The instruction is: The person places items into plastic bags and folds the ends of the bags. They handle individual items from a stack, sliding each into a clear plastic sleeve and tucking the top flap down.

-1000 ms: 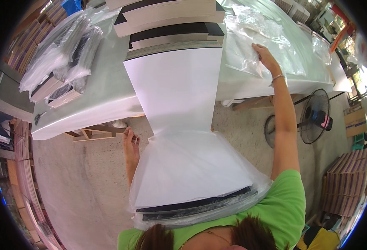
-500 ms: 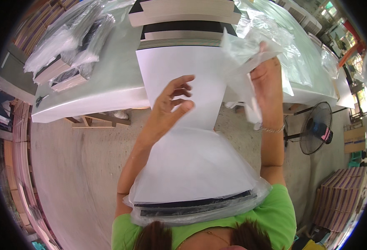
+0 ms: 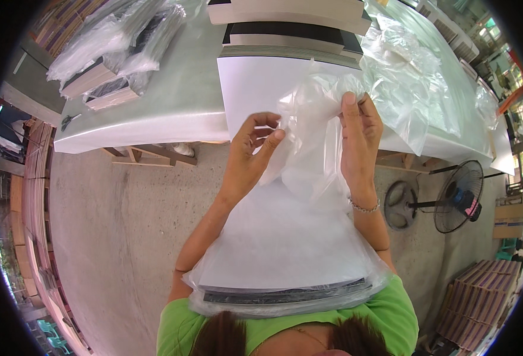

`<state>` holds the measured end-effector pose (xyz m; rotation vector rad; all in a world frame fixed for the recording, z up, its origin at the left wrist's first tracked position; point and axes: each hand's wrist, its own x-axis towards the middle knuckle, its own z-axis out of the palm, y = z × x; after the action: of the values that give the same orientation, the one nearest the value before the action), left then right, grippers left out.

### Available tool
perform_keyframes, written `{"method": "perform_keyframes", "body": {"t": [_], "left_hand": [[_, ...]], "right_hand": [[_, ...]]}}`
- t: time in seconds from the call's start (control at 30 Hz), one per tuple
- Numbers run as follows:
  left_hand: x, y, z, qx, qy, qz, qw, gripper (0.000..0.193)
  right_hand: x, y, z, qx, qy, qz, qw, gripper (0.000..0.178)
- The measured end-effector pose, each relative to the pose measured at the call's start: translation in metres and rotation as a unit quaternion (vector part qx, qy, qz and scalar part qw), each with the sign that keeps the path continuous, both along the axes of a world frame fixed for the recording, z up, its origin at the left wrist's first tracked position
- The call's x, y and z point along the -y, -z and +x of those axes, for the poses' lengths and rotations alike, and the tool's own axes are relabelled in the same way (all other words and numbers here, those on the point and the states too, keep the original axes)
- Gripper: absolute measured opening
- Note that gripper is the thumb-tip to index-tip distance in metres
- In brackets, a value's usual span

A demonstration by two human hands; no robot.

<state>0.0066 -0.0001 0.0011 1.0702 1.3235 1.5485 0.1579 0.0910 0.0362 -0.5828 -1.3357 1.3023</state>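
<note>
A clear plastic bag (image 3: 312, 115) hangs crumpled between my hands, above the white sheet stack (image 3: 249, 83) at the table's near edge. My right hand (image 3: 359, 133) pinches the bag's upper right part between thumb and fingers. On its opposite side, my left hand (image 3: 250, 148) has curled fingers and thumb closed at the bag's edge. Below, a wide white sheet in a plastic sleeve (image 3: 291, 237) leans against my body, with dark strips along its near end. The bag partly covers the stack behind it.
Thick stacks with black tops (image 3: 285, 35) stand beyond the white sheets. Plastic-wrapped stacks (image 3: 110, 71) and scissors (image 3: 68, 121) lie on the table's left; loose plastic bags (image 3: 407, 77) lie on its right. A floor fan (image 3: 460, 196) and bundled boards (image 3: 481, 302) are at right.
My right hand has brought the bag left and down, in front of me, and it now spreads between both hands. My left hand, empty before, has met the bag's edge.
</note>
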Motion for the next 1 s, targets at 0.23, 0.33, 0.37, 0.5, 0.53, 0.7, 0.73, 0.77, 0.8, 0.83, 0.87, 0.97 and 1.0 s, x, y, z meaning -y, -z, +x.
{"method": "perform_keyframes", "body": {"t": [0.23, 0.33, 0.37, 0.5, 0.53, 0.7, 0.73, 0.77, 0.8, 0.83, 0.87, 0.97, 1.0], "left_hand": [[0.005, -0.014, 0.010, -0.296, -0.103, 0.033, 0.949, 0.044], [-0.002, 0.002, 0.008, -0.227, -0.115, 0.007, 0.967, 0.045], [-0.004, 0.008, 0.006, -0.203, -0.115, 0.006, 0.972, 0.046], [-0.009, 0.021, 0.000, -0.194, -0.127, 0.014, 0.973, 0.044], [-0.008, 0.019, 0.001, -0.212, -0.135, 0.026, 0.968, 0.043], [-0.012, 0.016, 0.001, -0.284, -0.143, 0.055, 0.947, 0.047], [-0.014, 0.018, -0.001, -0.285, -0.146, 0.050, 0.946, 0.049], [-0.016, 0.021, -0.003, -0.285, -0.149, 0.047, 0.946, 0.051], [-0.017, 0.021, -0.004, -0.286, -0.151, 0.043, 0.945, 0.053], [-0.017, 0.019, -0.002, -0.295, -0.158, 0.053, 0.941, 0.051], [-0.016, 0.013, 0.000, -0.305, -0.165, 0.063, 0.936, 0.049], [-0.018, 0.011, 0.001, -0.311, -0.178, 0.075, 0.931, 0.038], [-0.020, 0.012, 0.000, -0.310, -0.182, 0.076, 0.930, 0.034]], "right_hand": [[0.006, 0.002, -0.002, -0.087, -0.097, -0.116, 0.985, 0.020], [0.008, 0.002, -0.005, -0.101, -0.118, -0.131, 0.979, 0.021], [0.008, 0.002, -0.005, -0.100, -0.121, -0.127, 0.979, 0.021], [0.008, 0.004, -0.005, -0.094, -0.123, -0.122, 0.980, 0.021], [0.008, 0.004, -0.004, -0.093, -0.121, -0.123, 0.980, 0.021], [0.006, 0.005, -0.003, -0.097, -0.127, -0.129, 0.979, 0.021], [0.006, 0.005, -0.004, -0.099, -0.129, -0.133, 0.978, 0.021], [0.007, 0.004, -0.004, -0.103, -0.134, -0.138, 0.976, 0.021], [0.007, 0.003, -0.004, -0.108, -0.139, -0.143, 0.974, 0.022], [0.006, 0.002, -0.004, -0.112, -0.143, -0.148, 0.972, 0.022], [0.006, 0.003, -0.003, -0.115, -0.152, -0.153, 0.970, 0.023], [0.004, 0.004, -0.002, -0.121, -0.167, -0.164, 0.965, 0.024], [0.004, 0.004, -0.002, -0.121, -0.166, -0.167, 0.965, 0.024]]}}
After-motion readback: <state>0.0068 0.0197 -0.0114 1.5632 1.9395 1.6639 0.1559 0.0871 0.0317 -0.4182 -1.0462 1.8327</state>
